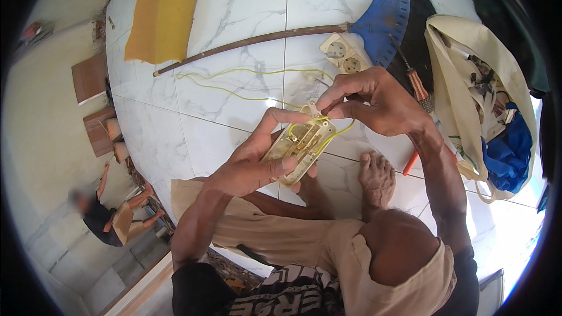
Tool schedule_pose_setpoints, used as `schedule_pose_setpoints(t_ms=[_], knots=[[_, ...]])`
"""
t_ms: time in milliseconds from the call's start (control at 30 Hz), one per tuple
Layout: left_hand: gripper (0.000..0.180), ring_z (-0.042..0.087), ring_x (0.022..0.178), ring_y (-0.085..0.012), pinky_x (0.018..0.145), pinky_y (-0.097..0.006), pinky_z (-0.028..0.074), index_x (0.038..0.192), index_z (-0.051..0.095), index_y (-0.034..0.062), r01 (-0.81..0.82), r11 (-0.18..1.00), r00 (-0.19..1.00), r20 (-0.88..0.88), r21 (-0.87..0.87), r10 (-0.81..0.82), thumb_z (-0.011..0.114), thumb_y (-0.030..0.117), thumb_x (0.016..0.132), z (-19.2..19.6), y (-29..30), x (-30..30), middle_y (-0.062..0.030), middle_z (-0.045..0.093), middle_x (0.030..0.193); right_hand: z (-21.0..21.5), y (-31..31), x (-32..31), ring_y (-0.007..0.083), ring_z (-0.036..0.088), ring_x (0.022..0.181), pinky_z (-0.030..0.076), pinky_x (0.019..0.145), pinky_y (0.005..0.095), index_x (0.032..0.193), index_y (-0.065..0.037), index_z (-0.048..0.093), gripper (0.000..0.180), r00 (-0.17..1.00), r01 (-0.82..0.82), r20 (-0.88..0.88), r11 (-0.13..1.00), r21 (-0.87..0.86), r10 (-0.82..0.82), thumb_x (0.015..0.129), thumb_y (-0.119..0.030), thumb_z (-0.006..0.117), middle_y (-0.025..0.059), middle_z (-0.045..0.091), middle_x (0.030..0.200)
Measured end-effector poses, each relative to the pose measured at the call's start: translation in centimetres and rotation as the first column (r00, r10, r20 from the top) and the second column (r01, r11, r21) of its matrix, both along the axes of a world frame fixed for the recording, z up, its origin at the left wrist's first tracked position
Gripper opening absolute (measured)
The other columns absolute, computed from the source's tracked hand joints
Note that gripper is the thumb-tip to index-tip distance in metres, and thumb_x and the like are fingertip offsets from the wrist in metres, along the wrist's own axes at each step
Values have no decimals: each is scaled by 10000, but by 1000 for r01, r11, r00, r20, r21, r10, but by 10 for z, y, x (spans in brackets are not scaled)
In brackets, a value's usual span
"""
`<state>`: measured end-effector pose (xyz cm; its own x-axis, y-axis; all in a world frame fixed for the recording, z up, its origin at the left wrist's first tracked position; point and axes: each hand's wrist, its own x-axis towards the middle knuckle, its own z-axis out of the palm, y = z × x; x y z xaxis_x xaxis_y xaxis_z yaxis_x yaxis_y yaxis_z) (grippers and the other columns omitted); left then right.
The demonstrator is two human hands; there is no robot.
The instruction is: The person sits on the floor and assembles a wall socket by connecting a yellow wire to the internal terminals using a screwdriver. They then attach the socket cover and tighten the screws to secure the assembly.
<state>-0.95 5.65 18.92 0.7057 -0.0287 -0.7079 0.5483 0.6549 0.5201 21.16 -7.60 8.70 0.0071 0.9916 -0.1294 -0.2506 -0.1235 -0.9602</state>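
In my left hand lies the opened base of a cream power strip, its inside with brass contact strips facing up. My fingers and thumb wrap its two long sides. Yellow-green wires run inside it and loop out at its far end. There my right hand pinches, thumb and index finger together, at the wire where it leaves the casing. The same thin wire trails across the tiles to the left. Just beyond my right hand rests the socket cover with two round outlets.
A broom with a blue head lies across the tiled floor. On it rests a screwdriver. A cream cloth bag with tools and blue cloth stands at right, red-handled pliers nearby. Yellow sandpaper-like sheet lies far left. Another person sits left.
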Motion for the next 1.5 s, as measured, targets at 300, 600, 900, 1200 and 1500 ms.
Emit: schedule_pose_setpoints(t_ms=[300, 600, 900, 1200, 1500], knots=[[490, 665, 1146, -300, 842, -437, 652, 1535, 266, 169, -32, 994, 999, -1, -106, 32, 444, 82, 1087, -9, 1, -1, -209, 501, 1389, -4, -1, 1, 181, 706, 916, 557, 856, 325, 1082, -24, 780, 226, 1000, -7, -12, 1000, -16, 6, 892, 40, 675, 109, 767, 975], [487, 648, 1183, -383, 875, -538, 643, 1537, 250, 117, -27, 997, 999, 17, -74, 29, 447, 126, 1092, -7, -2, 0, -249, 452, 1458, -14, 0, -2, 182, 669, 857, 558, 787, 300, 1089, -8, 783, 297, 1000, 26, 6, 996, 89, -27, 852, 150, 698, 117, 744, 932], [435, 655, 1188, -287, 899, -394, 644, 1545, 228, 136, 102, 992, 994, 23, 74, -104, 316, 103, 1121, -3, -2, 5, -216, 476, 1419, -15, -2, -6, 178, 648, 837, 514, 725, 307, 1099, -38, 793, 313, 995, 48, 82, 991, 126, -59, 849, 131, 708, 106, 740, 905], [382, 688, 1062, -233, 786, -351, 640, 1484, 249, 114, 112, 973, 992, 41, 201, -123, 302, 71, 1109, -2, -6, 5, -212, 534, 1343, -15, 0, -3, 155, 647, 843, 516, 748, 303, 1053, -13, 790, 234, 999, 42, -35, 998, 57, -40, 871, 107, 706, 94, 731, 905], [345, 696, 883, -190, 682, -335, 619, 1431, 294, 77, 109, 969, 994, -22, 222, -107, 289, 56, 1086, 5, -6, 6, -231, 618, 1243, -22, 2, -8, 156, 638, 853, 541, 753, 299, 995, -16, 788, 258, 993, 31, -114, 992, 125, -17, 861, 159, 655, 73, 703, 879]])
